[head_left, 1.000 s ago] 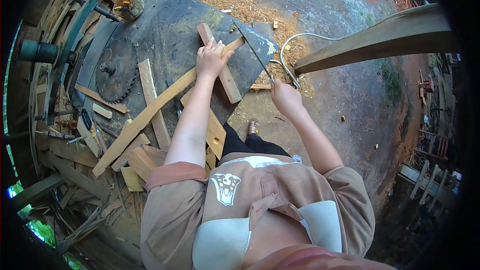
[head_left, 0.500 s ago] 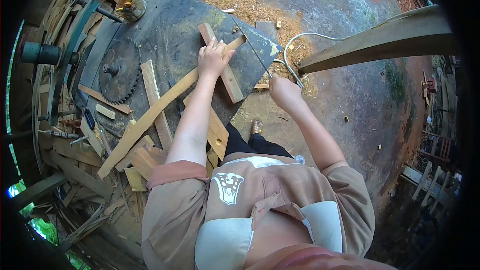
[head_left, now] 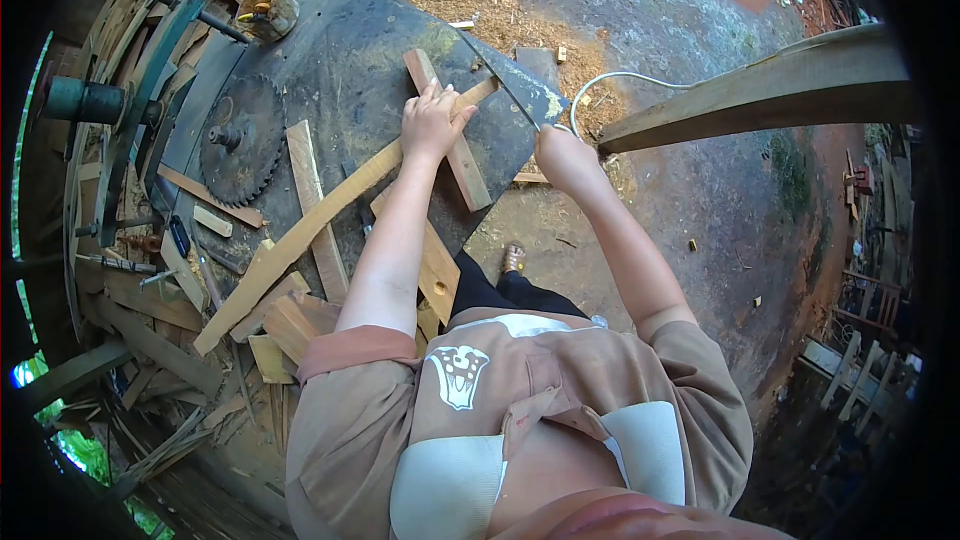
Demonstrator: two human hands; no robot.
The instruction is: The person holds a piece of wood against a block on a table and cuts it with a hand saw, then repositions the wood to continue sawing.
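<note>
Your left hand (head_left: 430, 125) presses the long board (head_left: 330, 205) down where it crosses a short block (head_left: 450, 135) on the dark tabletop (head_left: 340, 50). Your right hand (head_left: 568, 158) is clenched around the near end of a thin saw (head_left: 500, 80), whose blade slants past the board's far end, near the tabletop's corner. A toothed circular blade (head_left: 242, 140) lies to the left, beside wood offcuts.

1. The long board (head_left: 325, 208) is lying across the short block (head_left: 465, 175) on the bench (head_left: 350, 45).
2. The circular blade (head_left: 250, 155) is sitting left of the block.
3. The bucket (head_left: 268, 18) is standing beyond it.
</note>
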